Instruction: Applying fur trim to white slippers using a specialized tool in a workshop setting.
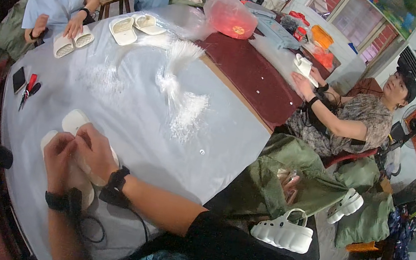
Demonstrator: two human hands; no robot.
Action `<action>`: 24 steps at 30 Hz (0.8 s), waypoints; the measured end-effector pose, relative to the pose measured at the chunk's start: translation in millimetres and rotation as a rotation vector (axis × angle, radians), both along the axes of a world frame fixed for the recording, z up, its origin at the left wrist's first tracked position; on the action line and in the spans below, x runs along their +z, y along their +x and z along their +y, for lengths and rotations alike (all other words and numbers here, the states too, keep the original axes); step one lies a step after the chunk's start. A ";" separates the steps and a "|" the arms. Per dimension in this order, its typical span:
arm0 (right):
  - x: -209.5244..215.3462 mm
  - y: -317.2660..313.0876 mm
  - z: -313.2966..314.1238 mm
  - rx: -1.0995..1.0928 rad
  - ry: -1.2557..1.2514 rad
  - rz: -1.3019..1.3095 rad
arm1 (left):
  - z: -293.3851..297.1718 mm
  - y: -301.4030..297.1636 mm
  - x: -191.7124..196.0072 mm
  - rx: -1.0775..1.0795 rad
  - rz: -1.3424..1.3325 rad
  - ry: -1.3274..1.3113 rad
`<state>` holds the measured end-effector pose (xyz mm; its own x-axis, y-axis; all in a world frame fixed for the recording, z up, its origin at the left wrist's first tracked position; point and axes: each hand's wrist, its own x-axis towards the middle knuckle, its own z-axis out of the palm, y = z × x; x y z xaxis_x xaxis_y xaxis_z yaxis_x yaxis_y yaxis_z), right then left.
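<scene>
A pair of white slide slippers (76, 119) lies on the grey-covered table (226, 150) in front of me, under both hands. My left hand (58, 156) is closed in a pinch over the left slipper. Right beside it, my right hand (95, 152) is also pinched, its fingertips meeting those of the left over the slippers. Whatever the fingertips hold is too small or hidden to make out. Farther off, a loose bundle of thin clear plastic strands (188, 115) spreads across the table.
Red-handled pliers (30, 89) and a dark phone (18, 80) lie at the left. Across the table, one person handles white slippers (73, 44); another pair (128, 29) lies nearby. At the right, a second person holds a white shoe (304, 66). A white clog-shaped basket (284, 234) stands near my right elbow.
</scene>
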<state>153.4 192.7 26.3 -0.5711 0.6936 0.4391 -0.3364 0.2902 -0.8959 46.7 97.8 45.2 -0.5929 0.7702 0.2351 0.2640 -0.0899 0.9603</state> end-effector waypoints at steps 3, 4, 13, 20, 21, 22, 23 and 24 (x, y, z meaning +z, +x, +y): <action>-1.3 -2.1 2.1 -0.003 0.011 0.006 | 1.2 -1.9 -2.7 0.024 0.025 -0.005; -2.6 -2.8 3.4 -0.020 0.045 0.016 | 2.5 -1.8 -3.3 0.017 0.010 0.005; 4.0 -1.0 -6.6 -0.010 -0.080 -0.024 | -5.0 -8.9 -7.0 0.042 0.066 -0.028; 4.6 3.9 -3.9 -0.016 -0.022 -0.015 | -1.9 -0.3 -1.2 -0.014 0.042 0.012; 4.6 3.5 -2.2 -0.001 -0.049 0.012 | -1.7 -2.1 -2.1 -0.013 0.042 -0.003; 4.2 2.6 -1.2 0.014 -0.076 0.038 | -1.3 -4.9 -5.5 0.006 0.050 -0.008; 3.7 1.3 -1.5 0.006 -0.078 0.000 | -1.7 -6.8 -7.3 0.026 0.058 -0.013; 5.3 2.1 -0.9 0.008 -0.090 -0.005 | -0.9 -6.5 -7.3 0.028 0.053 -0.025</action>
